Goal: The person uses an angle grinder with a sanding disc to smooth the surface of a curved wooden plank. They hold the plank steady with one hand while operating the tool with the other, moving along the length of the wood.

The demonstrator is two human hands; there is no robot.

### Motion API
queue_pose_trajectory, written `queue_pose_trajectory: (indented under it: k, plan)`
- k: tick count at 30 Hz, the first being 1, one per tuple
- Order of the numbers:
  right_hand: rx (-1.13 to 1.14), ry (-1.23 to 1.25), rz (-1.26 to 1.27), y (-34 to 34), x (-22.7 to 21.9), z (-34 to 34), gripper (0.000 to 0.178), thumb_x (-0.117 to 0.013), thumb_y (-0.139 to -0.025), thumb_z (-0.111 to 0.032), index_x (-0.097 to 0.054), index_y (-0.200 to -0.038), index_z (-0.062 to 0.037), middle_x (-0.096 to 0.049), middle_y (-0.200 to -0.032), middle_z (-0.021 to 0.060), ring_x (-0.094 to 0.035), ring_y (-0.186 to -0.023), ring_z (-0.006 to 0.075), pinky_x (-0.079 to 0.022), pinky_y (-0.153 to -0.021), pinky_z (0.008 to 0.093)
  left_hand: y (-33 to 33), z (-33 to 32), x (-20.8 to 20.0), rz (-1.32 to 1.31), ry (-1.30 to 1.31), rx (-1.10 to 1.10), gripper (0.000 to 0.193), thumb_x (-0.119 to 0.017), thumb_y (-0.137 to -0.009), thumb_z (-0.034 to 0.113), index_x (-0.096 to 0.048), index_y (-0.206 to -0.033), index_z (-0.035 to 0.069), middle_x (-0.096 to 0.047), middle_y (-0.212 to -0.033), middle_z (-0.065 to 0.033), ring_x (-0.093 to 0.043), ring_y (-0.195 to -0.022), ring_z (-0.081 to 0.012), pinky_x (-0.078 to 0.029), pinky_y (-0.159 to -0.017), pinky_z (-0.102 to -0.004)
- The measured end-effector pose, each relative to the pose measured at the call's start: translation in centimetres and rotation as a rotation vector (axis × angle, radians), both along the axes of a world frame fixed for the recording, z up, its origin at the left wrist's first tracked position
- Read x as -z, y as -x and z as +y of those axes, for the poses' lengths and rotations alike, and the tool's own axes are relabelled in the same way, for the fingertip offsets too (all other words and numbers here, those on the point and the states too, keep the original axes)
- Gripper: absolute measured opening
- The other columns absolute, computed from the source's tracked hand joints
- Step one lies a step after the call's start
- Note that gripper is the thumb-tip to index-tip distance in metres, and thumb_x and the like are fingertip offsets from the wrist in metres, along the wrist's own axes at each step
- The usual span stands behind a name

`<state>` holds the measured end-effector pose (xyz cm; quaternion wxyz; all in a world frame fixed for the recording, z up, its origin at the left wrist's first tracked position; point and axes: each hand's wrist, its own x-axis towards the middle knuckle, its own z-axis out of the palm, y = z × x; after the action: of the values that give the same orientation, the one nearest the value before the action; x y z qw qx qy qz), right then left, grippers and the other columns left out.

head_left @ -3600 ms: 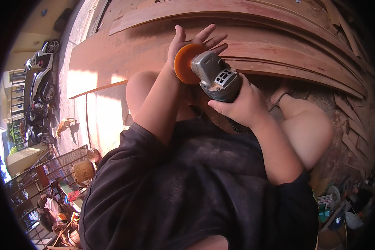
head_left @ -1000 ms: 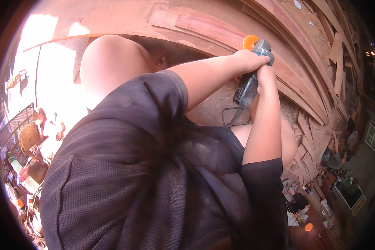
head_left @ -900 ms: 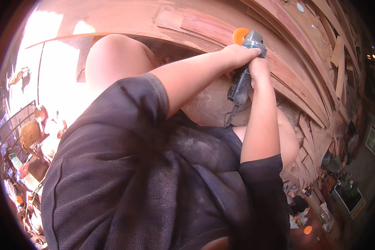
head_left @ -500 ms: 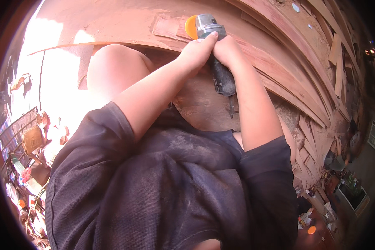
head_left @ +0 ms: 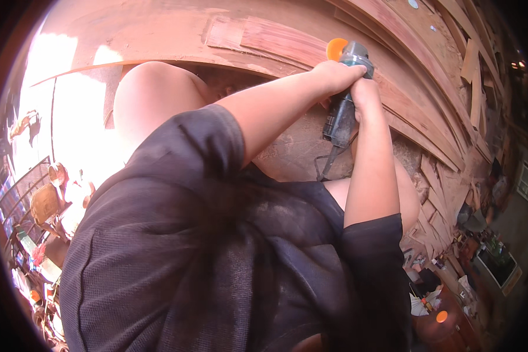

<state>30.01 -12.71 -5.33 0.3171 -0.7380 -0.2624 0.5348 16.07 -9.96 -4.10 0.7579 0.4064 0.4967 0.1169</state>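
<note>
Far left, one mesh rack [head_left: 22, 190] in the glare, then one bent knee [head_left: 152, 97] up against the broad board [head_left: 152, 35]. Two short reddish boards [head_left: 276, 41] lie overlapping on it, left of the orange disc [head_left: 335, 49]! Left hand [head_left: 337, 76] wrapped round the grinder [head_left: 341, 120], near its head; one grinder, long axis nearly upright in view, disc end away from the body, cord [head_left: 330, 163] end toward it. Right hand [head_left: 365, 94] clasps it too. Long planks [head_left: 405, 44] sweep rightward, scraps [head_left: 434, 202] below.

Grey-black grinder [head_left: 339, 120], held aslant, orange disc [head_left: 335, 49] foremost
</note>
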Motion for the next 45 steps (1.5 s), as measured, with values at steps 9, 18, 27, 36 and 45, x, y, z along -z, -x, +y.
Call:
queue_pose_trajectory:
  k: [9,18,27,36,45]
  plan:
    - [-0.676,-0.024,-0.428,14.6,-2.9,4.5,0.055,-0.07,-0.092,-0.039,-0.075,-0.118,0.0089,-0.075,-0.118,0.0315,-0.075,-0.115,0.038,-0.057,-0.095,0.0439,12.9,-2.6,-1.7,0.082,-0.057,-0.587,0.071,-0.059,-0.102,0.06,-0.069,-0.128,-0.005,-0.073,-0.109,-0.0139,-0.068,-0.098,-0.0214,-0.054,-0.089,-0.0349]
    - [-0.303,0.046,-0.248,2.2,1.2,1.7,0.051,-0.074,-0.095,-0.037,-0.075,-0.115,0.0108,-0.078,-0.104,0.0172,-0.074,-0.092,0.0236,-0.056,-0.077,0.0399,3.8,-1.4,0.9,0.066,-0.098,-0.171,0.08,-0.059,-0.097,0.067,-0.073,-0.123,-0.007,-0.074,-0.116,-0.0245,-0.073,-0.107,-0.0306,-0.057,-0.093,-0.0407]
    - [-0.075,-0.448,-0.13,6.2,-1.6,-2.0,0.033,-0.084,-0.094,-0.025,-0.076,-0.111,0.0022,-0.075,-0.101,0.0059,-0.069,-0.088,0.0161,-0.054,-0.076,0.0331,7.2,-3.3,-2.4,0.158,-0.48,-0.033,0.075,-0.054,-0.101,0.062,-0.069,-0.128,-0.006,-0.075,-0.118,-0.0299,-0.073,-0.115,-0.0426,-0.055,-0.102,-0.0471]
    - [0.221,-0.5,0.134,-0.2,-6.9,-5.9,0.033,-0.079,-0.096,-0.018,-0.07,-0.125,-0.0031,-0.071,-0.11,0.0029,-0.066,-0.097,0.0119,-0.052,-0.086,0.0296,7.5,-2.0,0.4,0.402,-0.585,-0.083,0.049,-0.059,-0.105,0.044,-0.074,-0.121,0.0,-0.076,-0.116,-0.0245,-0.071,-0.114,-0.0425,-0.055,-0.101,-0.0473]
    - [0.362,-0.512,0.187,-5.0,-6.2,-10.2,0.031,-0.084,-0.092,-0.024,-0.075,-0.115,-0.0043,-0.073,-0.1,0.0014,-0.067,-0.087,0.0109,-0.052,-0.078,0.03,11.5,16.5,8.2,1.165,-0.771,-0.08,0.083,-0.064,-0.095,0.067,-0.058,-0.146,0.001,-0.068,-0.14,-0.0246,-0.064,-0.132,-0.0433,-0.049,-0.113,-0.0485]
